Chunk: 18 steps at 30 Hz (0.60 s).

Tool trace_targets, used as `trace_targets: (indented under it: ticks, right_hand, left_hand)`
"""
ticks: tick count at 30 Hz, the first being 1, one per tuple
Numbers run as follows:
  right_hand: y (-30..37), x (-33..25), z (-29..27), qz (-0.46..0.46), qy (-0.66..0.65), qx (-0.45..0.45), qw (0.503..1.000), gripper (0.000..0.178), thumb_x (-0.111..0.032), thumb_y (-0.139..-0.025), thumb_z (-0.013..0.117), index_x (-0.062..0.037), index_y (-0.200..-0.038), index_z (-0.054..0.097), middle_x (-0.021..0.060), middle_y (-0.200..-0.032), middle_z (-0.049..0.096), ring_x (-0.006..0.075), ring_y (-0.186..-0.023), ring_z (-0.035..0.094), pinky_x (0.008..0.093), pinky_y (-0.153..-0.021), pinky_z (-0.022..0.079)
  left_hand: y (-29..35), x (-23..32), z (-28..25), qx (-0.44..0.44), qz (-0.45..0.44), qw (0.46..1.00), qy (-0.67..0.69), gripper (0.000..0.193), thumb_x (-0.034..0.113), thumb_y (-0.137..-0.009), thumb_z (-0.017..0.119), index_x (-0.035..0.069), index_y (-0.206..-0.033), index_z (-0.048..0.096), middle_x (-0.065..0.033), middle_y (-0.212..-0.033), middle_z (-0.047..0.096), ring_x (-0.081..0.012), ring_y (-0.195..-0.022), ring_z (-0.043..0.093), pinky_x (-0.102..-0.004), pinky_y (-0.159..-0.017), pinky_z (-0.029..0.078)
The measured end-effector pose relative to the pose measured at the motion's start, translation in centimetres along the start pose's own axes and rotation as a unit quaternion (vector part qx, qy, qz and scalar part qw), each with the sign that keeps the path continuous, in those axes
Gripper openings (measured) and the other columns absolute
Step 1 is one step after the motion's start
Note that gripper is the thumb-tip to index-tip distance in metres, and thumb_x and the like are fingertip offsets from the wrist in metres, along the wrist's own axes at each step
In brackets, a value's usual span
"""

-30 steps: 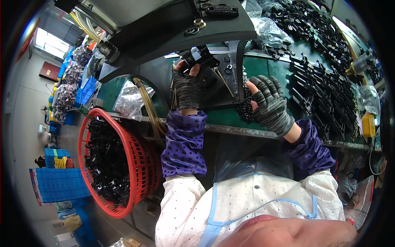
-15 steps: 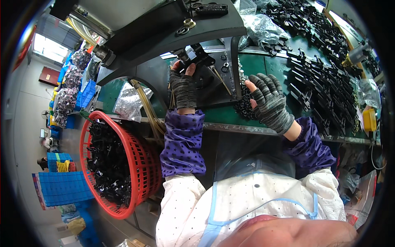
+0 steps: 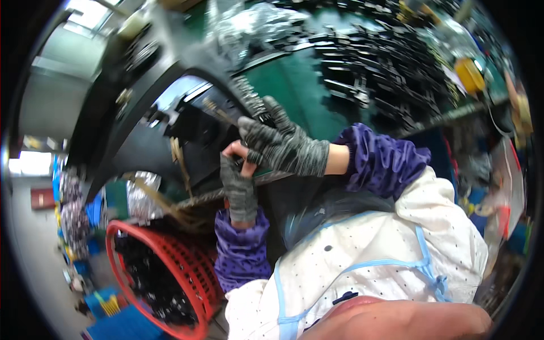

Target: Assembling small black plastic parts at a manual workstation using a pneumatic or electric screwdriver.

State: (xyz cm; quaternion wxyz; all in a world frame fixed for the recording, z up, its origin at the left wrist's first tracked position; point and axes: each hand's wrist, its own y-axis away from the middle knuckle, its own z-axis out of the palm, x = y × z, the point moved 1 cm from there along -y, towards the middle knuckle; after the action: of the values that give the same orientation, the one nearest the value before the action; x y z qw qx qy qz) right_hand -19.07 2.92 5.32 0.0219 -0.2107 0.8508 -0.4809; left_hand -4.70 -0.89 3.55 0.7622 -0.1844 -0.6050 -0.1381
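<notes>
My left hand point(image 3: 238, 184) and my right hand point(image 3: 289, 146), both in grey striped fingerless gloves, meet at the front edge of the green workbench. The left fingers are bent, their bare tips against the palm side of my right hand. The right fingers curl over toward the left ones. Anything small between them is hidden. Beyond my hands, under the arched dark frame of a machine point(image 3: 136, 110), a black block-like part point(image 3: 195, 122) sits on the dark plate. A row of small shiny metal pieces point(image 3: 249, 93) lies beside the frame. The picture is blurred by motion.
Many black metal parts point(image 3: 385, 62) cover the right of the bench point(image 3: 294, 79). Clear plastic bags point(image 3: 249, 28) lie at the back. A red basket point(image 3: 192, 277) of black parts stands at lower left. A yellow container point(image 3: 469, 76) is at far right.
My left hand has come back from the part in the machine. My right hand has moved left from beside the metal pieces to meet it. The whole view has swung and tilted.
</notes>
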Motion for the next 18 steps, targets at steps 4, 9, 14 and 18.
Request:
trace_targets:
  ticks: [4,9,14,18]
  right_hand:
    - [3.4,1.7,-3.2,0.156,-0.004,-0.297,0.942,0.041,-0.028,-0.07,0.057,-0.0108,-0.107,0.053,0.0024,-0.091,0.059,0.0249,-0.095,0.054,0.0597,-0.096,0.024]
    - [7.9,3.8,-7.8,0.212,0.166,-0.41,0.872,0.043,-0.031,-0.072,0.056,-0.0135,-0.111,0.051,0.0057,-0.099,0.056,0.0291,-0.102,0.049,0.0628,-0.096,0.017]
    - [7.1,6.5,-8.8,0.276,0.147,-0.453,0.835,0.063,-0.041,-0.066,0.063,-0.0283,-0.124,0.043,0.0121,-0.138,0.025,0.0348,-0.128,0.019,0.06,-0.098,0.011]
    - [9.1,9.5,-9.6,0.259,0.177,-0.447,0.838,0.067,-0.035,-0.066,0.065,-0.0248,-0.127,0.039,0.0068,-0.136,0.031,0.0272,-0.127,0.024,0.0543,-0.098,0.018]
  left_hand:
    - [0.6,0.0,2.6,-0.073,-0.125,0.986,0.082,0.036,0.008,-0.078,0.057,0.001,-0.112,0.045,-0.0082,-0.102,0.053,-0.0146,-0.09,0.053,-0.0271,-0.081,0.043]
    - [0.1,0.0,2.4,-0.078,-0.178,0.981,-0.004,0.034,0.01,-0.081,0.054,0.004,-0.112,0.045,-0.0113,-0.102,0.054,-0.0169,-0.089,0.056,-0.0273,-0.075,0.047]
    - [0.5,-0.1,2.1,-0.079,-0.192,0.978,-0.033,0.032,0.009,-0.079,0.056,0.003,-0.109,0.046,-0.0079,-0.101,0.054,-0.0156,-0.09,0.056,-0.0272,-0.075,0.047]
    - [0.9,0.5,0.8,-0.077,-0.18,0.979,-0.054,0.03,0.009,-0.08,0.056,0.002,-0.108,0.047,-0.0071,-0.102,0.053,-0.0157,-0.09,0.055,-0.0275,-0.076,0.047]
